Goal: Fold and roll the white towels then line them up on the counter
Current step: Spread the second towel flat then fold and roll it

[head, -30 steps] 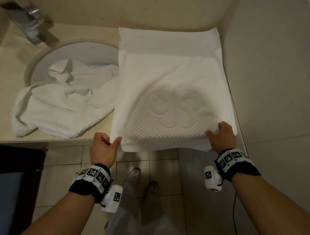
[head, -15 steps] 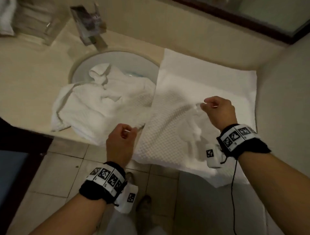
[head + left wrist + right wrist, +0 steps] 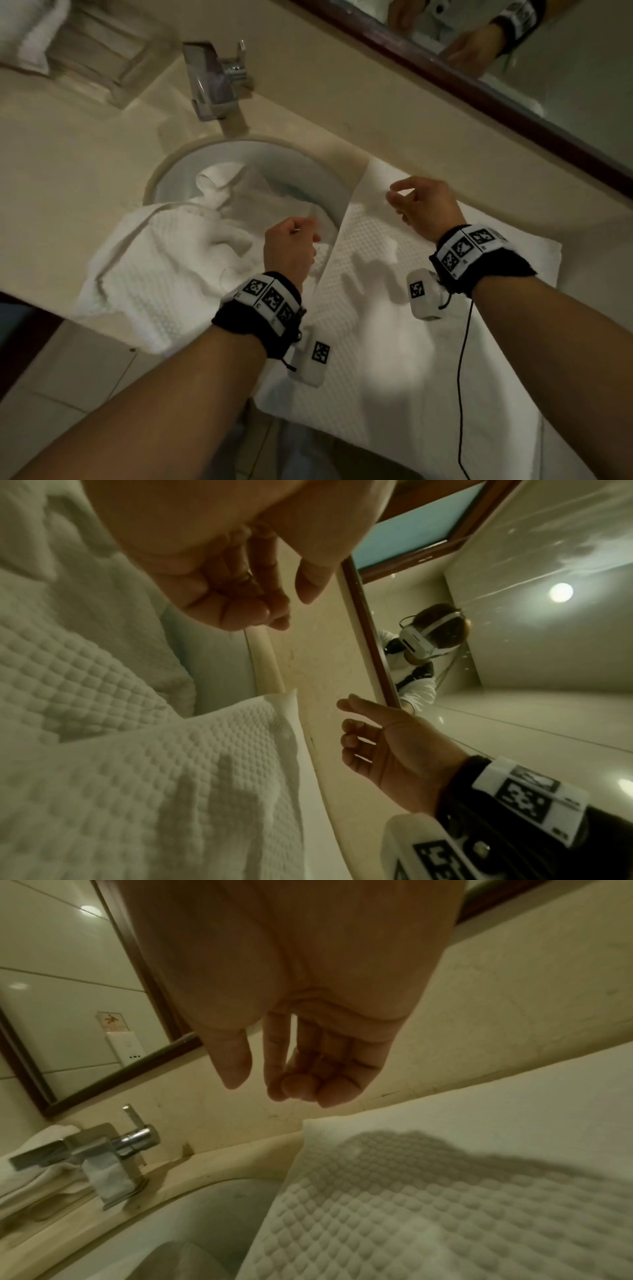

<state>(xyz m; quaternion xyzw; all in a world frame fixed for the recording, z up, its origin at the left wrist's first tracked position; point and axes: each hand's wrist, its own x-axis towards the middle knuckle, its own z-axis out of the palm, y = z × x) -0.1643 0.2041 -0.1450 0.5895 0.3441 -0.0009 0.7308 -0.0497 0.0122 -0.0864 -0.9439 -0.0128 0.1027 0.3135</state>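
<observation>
The folded towel [image 3: 394, 329] lay flat on the counter [image 3: 68, 192] right of the sink [image 3: 308, 178], long axis running from the wall to the overhanging front edge, beneath both hovering hands, left hand [image 3: 291, 250] and right hand [image 3: 424, 205] loosely curled, holding nothing.

no legible text, only coded marker squares on wristbands [image 3: 270, 298]

A bathroom: a round sink [image 3: 178, 178] is sunk into a beige stone surface [image 3: 68, 164], a chrome tap [image 3: 212, 85] behind it, a dark-framed mirror [image 3: 479, 85] on the wall beyond, tiled floor [image 3: 68, 377] below.
</observation>
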